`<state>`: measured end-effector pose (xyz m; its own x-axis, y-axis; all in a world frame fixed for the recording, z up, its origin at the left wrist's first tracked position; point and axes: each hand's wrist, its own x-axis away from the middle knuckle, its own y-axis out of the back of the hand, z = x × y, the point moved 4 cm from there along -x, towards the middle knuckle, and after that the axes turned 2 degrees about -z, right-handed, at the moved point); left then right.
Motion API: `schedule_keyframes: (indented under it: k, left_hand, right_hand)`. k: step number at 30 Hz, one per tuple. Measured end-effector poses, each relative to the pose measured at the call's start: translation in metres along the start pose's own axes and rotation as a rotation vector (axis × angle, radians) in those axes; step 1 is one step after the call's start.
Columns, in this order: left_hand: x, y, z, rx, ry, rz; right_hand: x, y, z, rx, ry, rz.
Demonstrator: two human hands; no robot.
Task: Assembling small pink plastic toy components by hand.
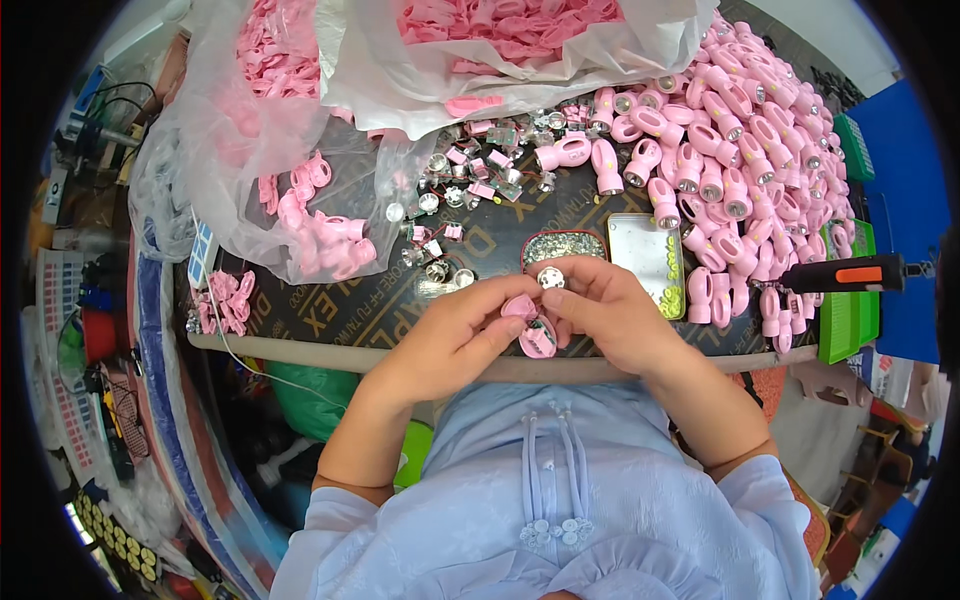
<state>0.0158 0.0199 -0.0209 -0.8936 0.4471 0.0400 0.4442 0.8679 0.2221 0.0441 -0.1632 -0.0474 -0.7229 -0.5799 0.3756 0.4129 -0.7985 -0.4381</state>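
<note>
My left hand (pixel 452 338) is closed around a small pink flashlight shell (pixel 538 343), thumb pressed against it. Inside the shell sits a small circuit part, partly covered by my fingers. A round silver-white lamp head (pixel 550 277) is pinched in my right hand (pixel 622 312), just above the shell. Both hands meet over the table's near edge. Just beyond them is a red-rimmed tin (pixel 528 250) of tiny metal pieces. Beside it lies a white tray (pixel 632 235) with small yellow-green pieces along its right side. Loose lamp heads and circuit parts (pixel 475 180) are scattered farther back.
A large heap of pink flashlights (pixel 750 150) covers the right side. A black and orange electric screwdriver (pixel 845 274) juts in beside a green basket (pixel 838 340). Plastic bags (pixel 365 65) of pink shells stand at the back. More pink pieces (pixel 225 302) lie at the left.
</note>
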Motion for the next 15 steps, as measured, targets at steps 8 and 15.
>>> schedule_keyframes:
  k: [8, 15]
  left_hand:
    - [-0.012, -0.034, 0.022, 0.961, 0.235, -0.327]
    - [-0.008, -0.021, 0.020, 0.454, 0.088, -0.319]
  right_hand:
    - [-0.006, -0.001, -0.003, -0.156, 0.253, -0.344]
    - [-0.007, 0.014, -0.008, -0.237, 0.214, -0.182]
